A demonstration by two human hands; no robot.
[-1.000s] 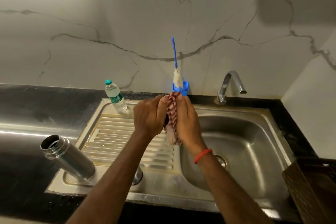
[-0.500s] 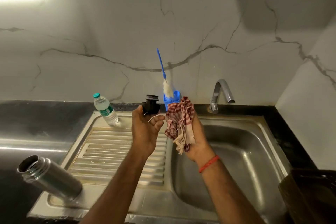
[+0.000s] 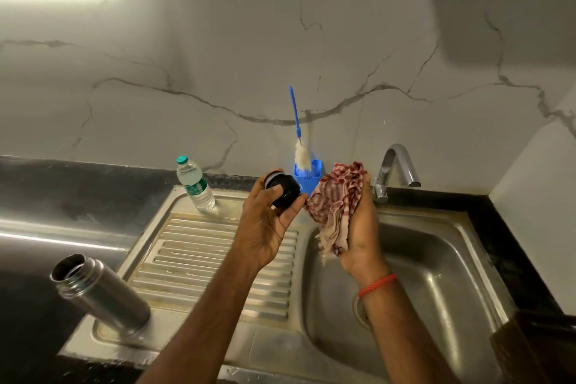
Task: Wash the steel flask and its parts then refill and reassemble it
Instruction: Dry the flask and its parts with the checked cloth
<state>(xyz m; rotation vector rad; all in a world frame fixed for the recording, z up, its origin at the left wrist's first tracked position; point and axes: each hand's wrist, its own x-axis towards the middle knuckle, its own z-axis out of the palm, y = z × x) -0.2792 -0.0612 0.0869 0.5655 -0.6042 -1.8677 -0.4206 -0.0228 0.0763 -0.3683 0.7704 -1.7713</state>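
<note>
The open steel flask (image 3: pixel 99 293) stands on the drainboard (image 3: pixel 218 259) at your near left. Farther out, your left hand (image 3: pixel 265 224) grips the black flask cap (image 3: pixel 282 188); your right hand (image 3: pixel 358 227) clutches the checked cloth (image 3: pixel 338 206) over the sink basin (image 3: pixel 436 259).

Both forearms raised; left hand (image 3: pixel 268 227) and right hand (image 3: pixel 358 227) each closed in a grip, seemingly firm.

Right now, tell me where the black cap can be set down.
Bare room: the ribbed drainboard between the plastic bottle and the steel flask. The basin is also bare. It is crowded by the blue brush holder.
</note>
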